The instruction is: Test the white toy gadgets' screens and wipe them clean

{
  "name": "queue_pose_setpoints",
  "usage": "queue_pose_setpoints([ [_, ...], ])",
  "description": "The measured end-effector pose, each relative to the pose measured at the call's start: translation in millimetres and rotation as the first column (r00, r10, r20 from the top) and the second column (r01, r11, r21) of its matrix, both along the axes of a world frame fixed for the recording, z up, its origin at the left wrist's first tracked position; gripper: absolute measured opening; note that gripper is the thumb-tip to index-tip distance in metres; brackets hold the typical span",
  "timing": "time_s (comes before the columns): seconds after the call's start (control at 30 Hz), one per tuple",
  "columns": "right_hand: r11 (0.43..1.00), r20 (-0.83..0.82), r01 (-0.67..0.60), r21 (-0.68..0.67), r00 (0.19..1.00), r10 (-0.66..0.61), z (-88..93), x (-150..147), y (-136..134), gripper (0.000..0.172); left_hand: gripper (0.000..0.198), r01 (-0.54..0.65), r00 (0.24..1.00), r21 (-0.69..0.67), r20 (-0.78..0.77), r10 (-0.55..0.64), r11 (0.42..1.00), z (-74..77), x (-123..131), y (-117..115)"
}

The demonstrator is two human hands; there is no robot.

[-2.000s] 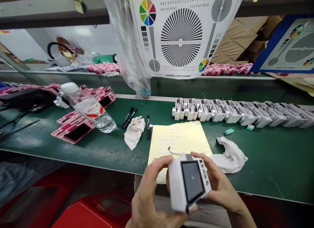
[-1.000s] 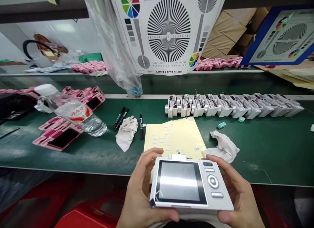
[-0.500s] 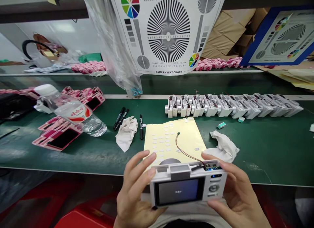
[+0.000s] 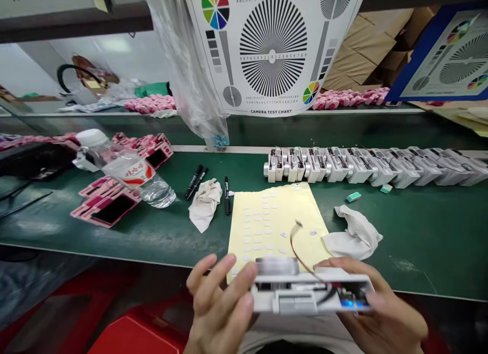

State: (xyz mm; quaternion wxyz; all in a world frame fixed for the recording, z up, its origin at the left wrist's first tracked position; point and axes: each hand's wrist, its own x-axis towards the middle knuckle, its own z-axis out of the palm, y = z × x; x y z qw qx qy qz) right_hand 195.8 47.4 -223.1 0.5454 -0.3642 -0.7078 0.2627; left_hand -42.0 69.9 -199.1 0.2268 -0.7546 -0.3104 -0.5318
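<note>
While the right hand [image 4: 375,313] curls around one end of the white camera body [image 4: 301,293], held just over the near edge of the bench, the left hand [image 4: 217,308] spreads its blurred fingers at the other end, grip unclear; a thin wire [image 4: 295,252] loops up above the yellow sticker sheet [image 4: 301,206].

The person is wearing what looks like a pale grey top [image 4: 290,338] low in view, and working with a bare left hand [image 4: 217,308] and a bare right hand [image 4: 377,313]
</note>
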Motion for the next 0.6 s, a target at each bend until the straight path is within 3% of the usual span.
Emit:
queue_pose_setpoints([
  [0.07,0.999,0.01,-0.03,-0.041,0.999,0.031,10.0,2,-1,0.061,0.037,0.078,0.995,-0.213,0.083,-0.061,0.974,4.1,0,-1],
  [0.17,0.984,0.003,-0.096,-0.152,0.995,0.098,24.1,2,-4,0.07,0.072,0.292,0.941,-0.402,0.284,-0.185,0.868,8.4,1,-3],
  [0.27,0.978,-0.042,-0.1,-0.183,0.995,0.094,30.3,-1,-5,0.072,0.073,0.341,0.914,-0.432,0.361,-0.187,0.835,10.0,3,-5],
  [0.6,0.983,-0.065,-0.079,-0.169,0.995,0.069,31.0,1,-7,0.073,0.075,0.332,0.92,-0.419,0.343,-0.19,0.845,12.0,6,-7],
])
